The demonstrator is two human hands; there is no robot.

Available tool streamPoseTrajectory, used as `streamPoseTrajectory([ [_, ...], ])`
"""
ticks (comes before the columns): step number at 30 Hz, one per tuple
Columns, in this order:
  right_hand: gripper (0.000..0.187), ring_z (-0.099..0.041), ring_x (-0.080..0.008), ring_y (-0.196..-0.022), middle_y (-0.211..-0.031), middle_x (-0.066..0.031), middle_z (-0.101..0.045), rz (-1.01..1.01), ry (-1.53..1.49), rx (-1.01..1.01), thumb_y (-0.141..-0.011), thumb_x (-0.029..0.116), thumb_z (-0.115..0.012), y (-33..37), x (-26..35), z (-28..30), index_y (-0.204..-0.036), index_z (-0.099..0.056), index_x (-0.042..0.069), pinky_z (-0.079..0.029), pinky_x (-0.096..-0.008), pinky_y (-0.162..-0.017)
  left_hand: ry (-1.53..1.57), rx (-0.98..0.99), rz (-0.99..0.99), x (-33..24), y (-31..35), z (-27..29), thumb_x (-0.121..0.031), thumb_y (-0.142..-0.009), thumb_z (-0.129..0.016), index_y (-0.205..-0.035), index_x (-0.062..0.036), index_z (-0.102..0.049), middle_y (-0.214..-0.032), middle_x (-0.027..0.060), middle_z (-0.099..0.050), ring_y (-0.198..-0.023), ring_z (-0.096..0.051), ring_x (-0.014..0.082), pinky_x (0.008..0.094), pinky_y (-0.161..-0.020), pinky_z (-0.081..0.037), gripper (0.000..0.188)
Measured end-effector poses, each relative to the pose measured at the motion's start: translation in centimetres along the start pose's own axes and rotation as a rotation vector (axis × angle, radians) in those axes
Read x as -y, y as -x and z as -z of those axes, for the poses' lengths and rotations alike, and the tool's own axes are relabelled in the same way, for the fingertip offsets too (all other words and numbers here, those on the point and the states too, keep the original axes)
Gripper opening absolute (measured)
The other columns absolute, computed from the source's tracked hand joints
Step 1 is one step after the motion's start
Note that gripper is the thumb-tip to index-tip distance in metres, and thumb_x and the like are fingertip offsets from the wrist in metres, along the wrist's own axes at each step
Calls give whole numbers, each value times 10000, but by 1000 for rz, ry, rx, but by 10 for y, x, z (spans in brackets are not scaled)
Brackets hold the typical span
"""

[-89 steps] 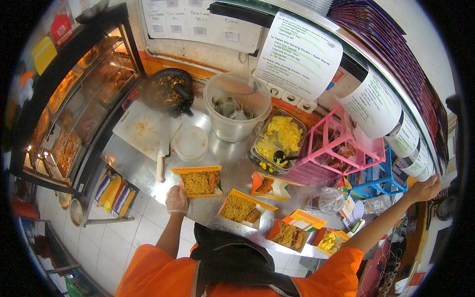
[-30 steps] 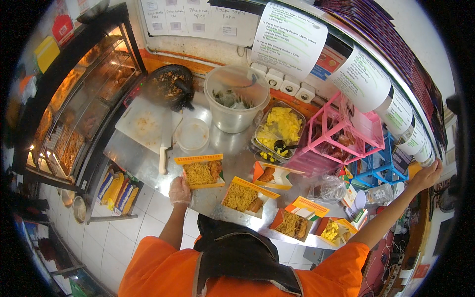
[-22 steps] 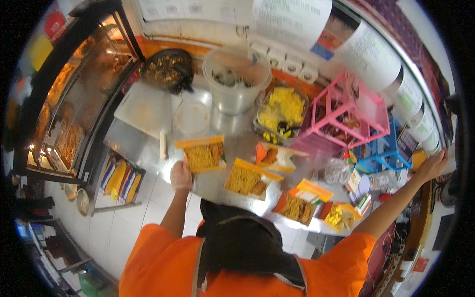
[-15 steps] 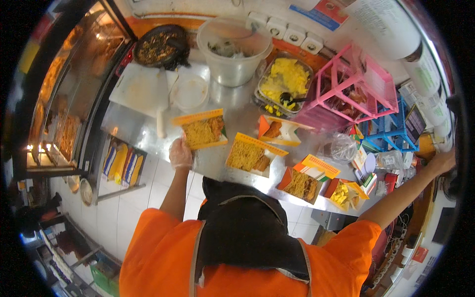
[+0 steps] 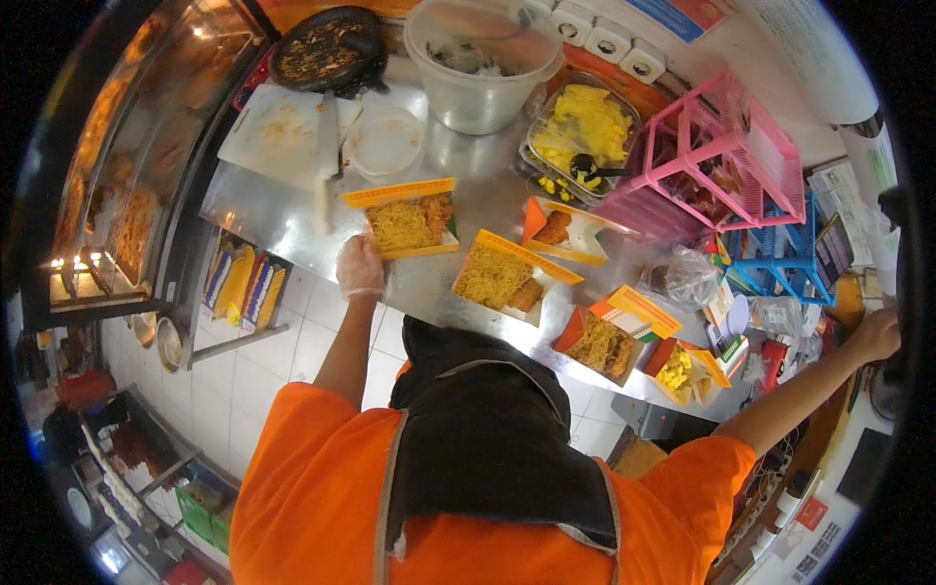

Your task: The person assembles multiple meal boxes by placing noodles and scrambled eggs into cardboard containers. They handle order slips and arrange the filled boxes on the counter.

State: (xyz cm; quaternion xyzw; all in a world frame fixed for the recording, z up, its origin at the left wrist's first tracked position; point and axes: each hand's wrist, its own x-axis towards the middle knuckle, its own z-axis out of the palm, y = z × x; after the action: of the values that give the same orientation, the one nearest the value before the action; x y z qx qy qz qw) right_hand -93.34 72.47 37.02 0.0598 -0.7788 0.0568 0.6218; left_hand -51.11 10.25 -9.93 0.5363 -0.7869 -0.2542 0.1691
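My left hand [image 5: 361, 269], in a clear thin glove, is closed on the lower left corner of an open cardboard box of noodles [image 5: 402, 226] with a fried piece at its right end. My right hand [image 5: 875, 337] is bare and stretched far out to the right, its fingers curled at the dark rim of the picture; what they grip is hidden. Between the hands stand a second noodle box [image 5: 494, 275], a box with one fried piece [image 5: 554, 228], a smaller noodle box [image 5: 597, 348] and a box with yellow shreds [image 5: 675, 371].
Behind are a cutting board [image 5: 275, 132], a knife [image 5: 327, 156], a dark pan [image 5: 325, 57], a white bucket [image 5: 478, 97] and a tub of yellow food [image 5: 582, 127]. Pink [image 5: 717, 166] and blue baskets [image 5: 780, 249] stand right; a lit glass cabinet [image 5: 127, 195] stands left.
The view has tilted, so the counter and its things sit higher in the picture. My left hand stays at the noodle box; my right hand remains stretched out, slightly lower in the picture.
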Motion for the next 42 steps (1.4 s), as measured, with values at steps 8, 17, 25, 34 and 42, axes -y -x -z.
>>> streamPoseTrajectory([
  [8,512,-591,-396,-1126,-1198,-242,-630,205,-163,-30,-1046,390,-409,8,18,14,-1257,-610,-32,-444,-449,-972,-36,22,-4,-3,1,4,-505,-1015,-419,-936,-32,-684,-952,249,-670,-950,-611,459,549,-814,-461,548],
  [17,414,-595,-329,-1156,-1255,-197,-619,67,-140,-187,-1033,277,-442,18,48,35,-1237,-622,-34,-438,-423,-1008,23,77,13,-8,1,13,-489,-1018,-423,-920,-24,-662,-926,234,-669,-915,-626,436,531,-784,-472,532],
  [25,320,-633,-274,-1012,-1110,-139,-659,-559,-638,219,-985,220,-450,200,186,46,-1051,-663,-10,-493,-387,-889,44,0,-22,-9,4,14,-463,-1012,-455,-911,-48,-651,-926,190,-660,-920,-613,408,505,-793,-469,470],
  [34,399,-558,-354,-1213,-1279,-195,-602,618,-640,1271,-820,30,-577,336,338,-89,-1217,-601,2,-435,-436,-1043,241,-24,-19,9,7,7,-370,-974,-527,-973,-24,-652,-942,195,-669,-919,-631,380,472,-809,-482,368],
  [42,315,-597,-377,-1128,-1160,-214,-626,901,-401,1308,-846,33,-541,365,354,-126,-1160,-571,20,-491,-488,-934,637,-596,-196,-58,12,56,-142,-904,-635,-1021,-3,-666,-997,173,-675,-909,-650,346,428,-829,-517,184],
])
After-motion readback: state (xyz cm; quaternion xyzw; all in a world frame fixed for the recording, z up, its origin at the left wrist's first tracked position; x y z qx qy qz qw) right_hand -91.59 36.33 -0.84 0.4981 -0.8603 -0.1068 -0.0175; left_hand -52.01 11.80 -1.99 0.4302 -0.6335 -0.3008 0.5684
